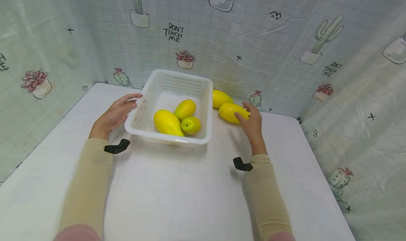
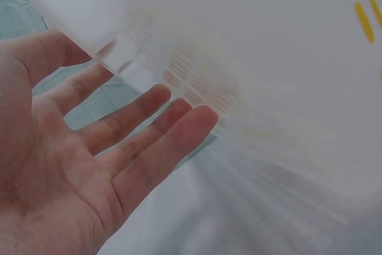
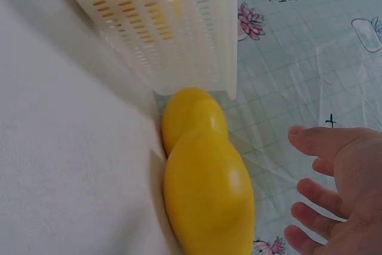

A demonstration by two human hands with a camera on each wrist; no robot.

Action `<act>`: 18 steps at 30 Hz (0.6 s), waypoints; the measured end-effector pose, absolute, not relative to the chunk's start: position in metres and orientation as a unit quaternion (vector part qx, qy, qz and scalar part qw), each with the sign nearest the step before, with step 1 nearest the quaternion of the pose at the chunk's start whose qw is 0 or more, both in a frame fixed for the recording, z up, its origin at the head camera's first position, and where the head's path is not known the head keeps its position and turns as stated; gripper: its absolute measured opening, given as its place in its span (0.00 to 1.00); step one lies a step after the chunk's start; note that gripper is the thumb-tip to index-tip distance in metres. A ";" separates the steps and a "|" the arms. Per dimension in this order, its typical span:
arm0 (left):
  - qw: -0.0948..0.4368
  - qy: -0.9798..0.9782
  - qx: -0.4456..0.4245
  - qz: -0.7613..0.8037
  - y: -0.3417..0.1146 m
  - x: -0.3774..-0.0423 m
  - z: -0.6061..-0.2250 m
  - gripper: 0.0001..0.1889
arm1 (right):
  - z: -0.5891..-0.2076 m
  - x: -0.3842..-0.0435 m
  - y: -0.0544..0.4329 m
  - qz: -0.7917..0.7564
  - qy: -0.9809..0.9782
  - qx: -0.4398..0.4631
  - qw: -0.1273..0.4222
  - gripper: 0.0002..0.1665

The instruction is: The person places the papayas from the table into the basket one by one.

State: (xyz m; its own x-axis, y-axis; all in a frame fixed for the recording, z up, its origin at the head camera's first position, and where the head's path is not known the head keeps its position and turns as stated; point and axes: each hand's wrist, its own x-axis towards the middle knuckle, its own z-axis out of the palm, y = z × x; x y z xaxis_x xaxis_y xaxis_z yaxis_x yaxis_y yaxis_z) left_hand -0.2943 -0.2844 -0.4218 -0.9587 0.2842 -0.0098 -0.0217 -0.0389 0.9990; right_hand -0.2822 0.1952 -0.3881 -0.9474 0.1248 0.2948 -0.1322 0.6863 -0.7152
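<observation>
In the head view a white plastic basket (image 1: 171,139) holds a large yellow mango (image 1: 167,123) and two smaller yellow-green fruits, one behind (image 1: 185,109) and one in front (image 1: 191,125). At its left side, my left hand (image 1: 115,114) touches the rim with extended fingers; the left wrist view shows the fingertips (image 2: 200,120) against the basket's outer wall (image 2: 274,64). Right of the basket lie two more yellow mangoes, a nearer one (image 1: 233,113) and one (image 1: 221,98) partly hidden. My right hand (image 1: 253,123) hovers around the nearer mango, fingers spread, apart from it in the right wrist view.
The white table (image 1: 177,191) has its back edge against a hanging sheet (image 1: 203,33) printed with cacti. More of this sheet hangs along the left and right sides. The rear mangoes lie between the basket's right wall and the sheet.
</observation>
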 end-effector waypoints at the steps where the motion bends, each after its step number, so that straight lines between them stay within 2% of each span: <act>1: 0.107 0.684 0.097 0.715 -0.284 -0.294 -0.421 0.25 | -0.388 -0.283 0.195 0.395 -0.905 0.002 0.159 0.32; 18: 0.109 0.680 0.109 0.716 -0.285 -0.293 -0.420 0.25 | -0.399 -0.293 0.201 0.380 -0.916 -0.006 0.131 0.34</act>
